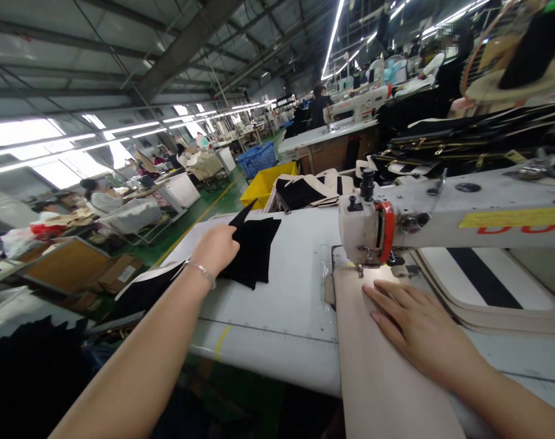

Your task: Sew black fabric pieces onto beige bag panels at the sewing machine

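My left hand (216, 248) is closed on a small black fabric piece (241, 216), lifted from a stack of black fabric pieces (254, 253) on the white worktable (282, 305). A thin bracelet circles that wrist. My right hand (417, 323) lies flat with its fingers stretched out on a beige fabric panel (378, 378). The panel runs under the needle of a white sewing machine (442, 216), and my fingertips rest just in front of the presser foot.
A beige panel with a black stripe (483, 280) lies behind the machine arm. Yellow (263, 183) and blue (257, 160) bins stand on the green floor beyond the table. Other people sit at sewing stations farther back. Black cloth (25, 372) is piled at lower left.
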`<state>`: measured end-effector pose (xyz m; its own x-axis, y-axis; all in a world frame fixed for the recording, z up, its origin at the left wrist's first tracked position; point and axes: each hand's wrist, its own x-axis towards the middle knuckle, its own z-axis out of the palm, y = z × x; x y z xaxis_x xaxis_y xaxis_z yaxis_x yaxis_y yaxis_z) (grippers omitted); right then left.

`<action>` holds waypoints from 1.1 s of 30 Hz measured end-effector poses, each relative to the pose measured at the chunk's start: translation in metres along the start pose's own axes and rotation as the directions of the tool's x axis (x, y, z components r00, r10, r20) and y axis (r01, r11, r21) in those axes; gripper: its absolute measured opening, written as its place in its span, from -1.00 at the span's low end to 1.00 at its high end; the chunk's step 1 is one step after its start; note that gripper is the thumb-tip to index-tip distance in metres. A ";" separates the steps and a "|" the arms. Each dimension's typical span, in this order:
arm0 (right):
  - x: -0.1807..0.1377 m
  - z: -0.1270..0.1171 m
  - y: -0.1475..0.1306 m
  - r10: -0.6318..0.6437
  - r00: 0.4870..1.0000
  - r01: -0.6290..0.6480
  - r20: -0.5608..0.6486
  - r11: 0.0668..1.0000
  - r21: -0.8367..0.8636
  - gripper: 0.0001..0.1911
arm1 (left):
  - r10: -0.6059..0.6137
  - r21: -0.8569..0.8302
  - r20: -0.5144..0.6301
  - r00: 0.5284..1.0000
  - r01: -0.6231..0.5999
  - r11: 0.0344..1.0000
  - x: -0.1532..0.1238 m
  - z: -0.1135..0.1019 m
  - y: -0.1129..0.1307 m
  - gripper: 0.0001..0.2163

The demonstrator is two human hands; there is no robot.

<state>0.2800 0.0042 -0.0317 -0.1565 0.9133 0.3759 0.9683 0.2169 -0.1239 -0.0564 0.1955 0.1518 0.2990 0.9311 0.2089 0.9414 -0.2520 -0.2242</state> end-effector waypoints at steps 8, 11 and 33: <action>0.008 -0.011 -0.010 0.026 1.000 -0.026 0.002 1.000 0.007 -0.56 | 0.581 -0.567 0.072 0.810 -0.446 0.693 -0.070 0.046 0.106 -0.67; 0.008 -0.012 -0.010 0.025 1.000 -0.025 -0.008 1.000 0.007 -0.56 | 0.384 -0.411 -0.019 0.923 -0.357 0.839 -0.051 0.091 0.124 -0.60; 0.007 -0.015 -0.012 0.028 1.000 -0.028 0.002 0.999 0.033 -0.57 | 0.520 -0.827 0.081 0.851 -0.234 0.512 -0.053 0.048 0.153 -0.71</action>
<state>0.2699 0.0029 -0.0135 -0.1299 0.9198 0.3702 0.9654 0.2025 -0.1644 0.0645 0.1204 0.0603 0.7308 0.6824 -0.0160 0.5411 -0.5648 0.6231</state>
